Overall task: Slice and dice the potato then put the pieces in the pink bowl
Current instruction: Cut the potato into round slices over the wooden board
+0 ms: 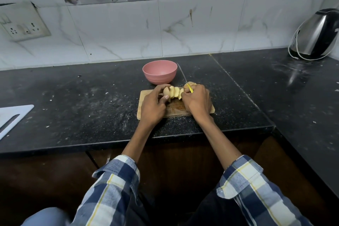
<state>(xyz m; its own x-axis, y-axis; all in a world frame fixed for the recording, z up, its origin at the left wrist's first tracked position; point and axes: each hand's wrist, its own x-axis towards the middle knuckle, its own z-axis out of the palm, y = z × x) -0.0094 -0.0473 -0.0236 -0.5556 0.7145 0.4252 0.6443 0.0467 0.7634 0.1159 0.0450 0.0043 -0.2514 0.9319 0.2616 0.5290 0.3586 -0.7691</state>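
A: Start with the hands. How many, and what are they doing?

B: Two. The left hand [153,103] curls its fingers and thumb around the left end of the potato [173,93], holding the cut slices together. The right hand [197,100] presses against the right end of the row, and its fingers are wrapped round the yellow handle of a knife [185,80], whose thin blade points up and away toward the wall.

A: And the potato itself?

B: One potato, cut crosswise into slices that stand on edge side by side in a row, pale yellow on the cut faces, tan skin on the rims. I count about four or five slices showing between the hands; the rest are covered. One skin-covered piece shows just behind the right hand's knuckles.

A: Where does it sit?

B: On a single small wooden cutting board [143,104], on the dark speckled counter [82,101].

A: The bowl?

B: One pink bowl [160,72], upright, just behind the board, near the knife blade.

A: Anything farther out?

B: One steel kettle [315,35] in the right corner, one white board [12,117] at the left edge, one socket plate [23,21] on the tiled wall.
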